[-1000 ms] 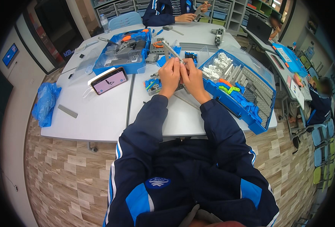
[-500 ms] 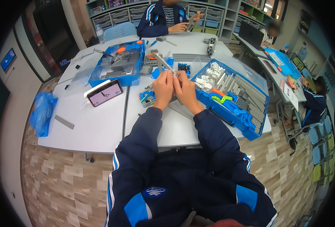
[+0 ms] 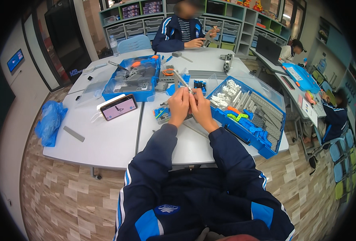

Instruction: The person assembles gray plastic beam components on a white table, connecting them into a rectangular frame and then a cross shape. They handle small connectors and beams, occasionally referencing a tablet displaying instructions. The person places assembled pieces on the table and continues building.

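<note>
Both hands meet over the table's middle, fingers closed together on a grey building-kit beam assembly [image 3: 181, 80]. Its long beams point away from me and up to the left. My left hand [image 3: 179, 106] pinches it from one side, and my right hand [image 3: 202, 109] grips it from the other. The fingers hide the near end, so I cannot make out the joint there. Below my left wrist sits a small clear box [image 3: 161, 115] of coloured parts. To the right stands a blue tray [image 3: 248, 138] with white connectors, grey beams and blue, green and orange pieces.
A propped phone [image 3: 119, 107] shows a drawing of a part. Behind it is another blue tray [image 3: 112, 94] of grey components. A loose grey beam [image 3: 73, 134] and a blue plastic bag [image 3: 51, 123] are at left. Across the table a person [image 3: 182, 32] holds grey parts.
The view has shifted, so the table sits lower in the picture. Both hands still grip the beam assembly, whose beams now show more spread apart.
</note>
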`<state>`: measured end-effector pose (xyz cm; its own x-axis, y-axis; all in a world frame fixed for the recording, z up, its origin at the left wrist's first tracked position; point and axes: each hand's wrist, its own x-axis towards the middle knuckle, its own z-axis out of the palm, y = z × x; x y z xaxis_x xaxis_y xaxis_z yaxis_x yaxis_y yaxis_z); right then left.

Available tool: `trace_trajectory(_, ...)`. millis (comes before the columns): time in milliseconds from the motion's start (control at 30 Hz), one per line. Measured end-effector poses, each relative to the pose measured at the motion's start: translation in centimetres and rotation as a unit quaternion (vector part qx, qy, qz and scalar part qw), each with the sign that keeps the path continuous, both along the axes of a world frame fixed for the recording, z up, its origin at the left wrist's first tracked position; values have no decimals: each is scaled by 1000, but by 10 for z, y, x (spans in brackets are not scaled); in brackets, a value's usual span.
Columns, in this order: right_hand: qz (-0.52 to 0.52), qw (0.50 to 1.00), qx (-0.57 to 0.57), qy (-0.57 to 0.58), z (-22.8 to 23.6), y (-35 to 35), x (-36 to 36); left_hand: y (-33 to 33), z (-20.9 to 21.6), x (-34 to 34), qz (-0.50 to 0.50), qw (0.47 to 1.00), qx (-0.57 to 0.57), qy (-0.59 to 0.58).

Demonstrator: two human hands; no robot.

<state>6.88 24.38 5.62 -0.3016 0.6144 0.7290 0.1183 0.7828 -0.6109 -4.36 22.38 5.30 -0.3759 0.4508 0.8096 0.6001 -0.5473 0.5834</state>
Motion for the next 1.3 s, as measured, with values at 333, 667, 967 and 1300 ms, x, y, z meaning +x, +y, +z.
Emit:
trace_trajectory(333, 1, 1000, 11, -5, -2, 2, 0, 0, -2, -2, 7, 1000, -11, 19)
trace_trajectory(667, 4, 1000, -8, 3, -1, 0, -1, -1, 2, 1, -5, 1000, 10, 0)
trace_trajectory(967, 13, 999, -29, 6, 1, -4, 1, -1, 1, 1, -3, 1000, 5, 5)
trace_trajectory(1300, 4, 1000, -9, 3, 2, -2, 0, -2, 0, -2, 1, 1000, -29, 8)
